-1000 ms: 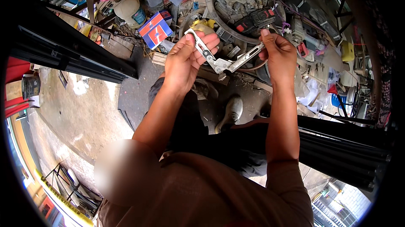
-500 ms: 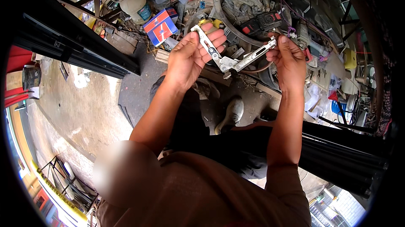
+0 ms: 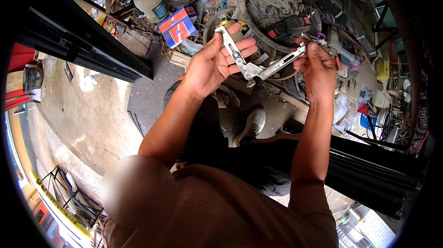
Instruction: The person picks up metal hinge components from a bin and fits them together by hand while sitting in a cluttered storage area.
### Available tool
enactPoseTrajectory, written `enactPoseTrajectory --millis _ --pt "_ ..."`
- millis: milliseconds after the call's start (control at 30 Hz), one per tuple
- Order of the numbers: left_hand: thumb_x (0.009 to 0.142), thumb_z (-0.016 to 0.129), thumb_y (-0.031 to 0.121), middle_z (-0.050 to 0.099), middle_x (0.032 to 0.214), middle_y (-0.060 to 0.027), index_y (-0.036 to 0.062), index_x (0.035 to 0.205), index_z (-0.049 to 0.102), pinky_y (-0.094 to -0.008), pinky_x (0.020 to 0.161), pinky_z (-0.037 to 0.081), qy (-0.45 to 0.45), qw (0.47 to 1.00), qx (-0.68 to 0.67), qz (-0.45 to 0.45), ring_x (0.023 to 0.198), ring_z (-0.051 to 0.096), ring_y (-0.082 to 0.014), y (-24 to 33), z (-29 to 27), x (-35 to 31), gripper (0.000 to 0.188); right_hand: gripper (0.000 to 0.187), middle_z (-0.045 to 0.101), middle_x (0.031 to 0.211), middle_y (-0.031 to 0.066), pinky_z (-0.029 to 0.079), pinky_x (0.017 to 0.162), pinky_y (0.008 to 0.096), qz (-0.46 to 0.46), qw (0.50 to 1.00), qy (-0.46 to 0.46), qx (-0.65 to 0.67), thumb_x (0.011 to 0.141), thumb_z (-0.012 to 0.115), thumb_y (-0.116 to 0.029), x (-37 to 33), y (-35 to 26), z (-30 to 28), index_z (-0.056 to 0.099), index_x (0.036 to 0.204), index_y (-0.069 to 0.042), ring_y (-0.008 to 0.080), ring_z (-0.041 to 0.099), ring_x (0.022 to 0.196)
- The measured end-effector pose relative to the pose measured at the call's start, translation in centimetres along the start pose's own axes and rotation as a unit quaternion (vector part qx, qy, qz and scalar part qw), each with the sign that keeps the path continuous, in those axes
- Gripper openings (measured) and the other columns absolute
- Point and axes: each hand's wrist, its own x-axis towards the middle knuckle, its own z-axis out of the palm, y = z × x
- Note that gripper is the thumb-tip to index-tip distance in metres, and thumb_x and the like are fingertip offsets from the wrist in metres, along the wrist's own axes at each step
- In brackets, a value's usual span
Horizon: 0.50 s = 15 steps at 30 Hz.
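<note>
1. The left hand [image 3: 210, 63] holds one end of a hinged metal linkage [image 3: 253, 70], its thumb against the arm's edge and its fingers fanned out behind.

2. The right hand [image 3: 319, 68] pinches the far end of the linkage's slotted arm [image 3: 284, 64] between thumb and curled fingers.

3. The linkage hangs between both hands in a wide V, pivot lowest, above the cluttered ground. Good handling here likely means gripping only the ends, keeping fingertips off the joint, where moving plates could nip skin.

4. A steady left thumb would probably serve best, with the right hand guiding the slotted arm in the hinge's own plane; sideways twisting might strain the rivets.

5. Just beyond the fingers, a black-and-red device [image 3: 293, 25] sits beside a round tub [image 3: 241, 5] heaped with metal pieces [image 3: 277, 0]. An orange-and-blue carton [image 3: 178, 29] lies to the left, near a whitish plastic jug [image 3: 148, 2].

6. Below, a pale shoe [image 3: 255, 122] rests on the grey floor [image 3: 154, 84], leaving a drop under the linkage that favours a firm two-handed hold.
</note>
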Motion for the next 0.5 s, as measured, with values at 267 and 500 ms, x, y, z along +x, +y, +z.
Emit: enactPoseTrajectory --millis 267,500 --pt "0.115 0.029 0.048 0.067 0.136 -0.0198 0.0103 0.159 0.040 -0.0456 0.098 0.059 -0.018 0.988 0.124 -0.092 0.121 0.069 -0.0325 -0.6 1.6 -0.1 0.059 0.026 0.078 0.096 0.0042 0.053 0.069 0.0236 0.001 0.996 -0.032 -0.082 0.106 0.065 -0.023 -0.7 0.6 2.4 0.077 0.112 -0.001 0.0068 0.062 0.071" --pt "0.114 0.028 0.051 0.073 0.124 -0.0187 0.0062 0.143 0.052 -0.0441 0.097 0.058 0.002 0.976 0.136 -0.167 0.111 0.074 -0.0324 -2.9 2.7 0.0 0.058 0.022 0.074 0.095 -0.0010 0.051 0.076 0.0231 0.007 0.988 -0.066 -0.139 0.102 0.072 -0.020 -1.4 1.9 4.9 0.078 0.116 -0.004 0.0062 0.061 0.083"
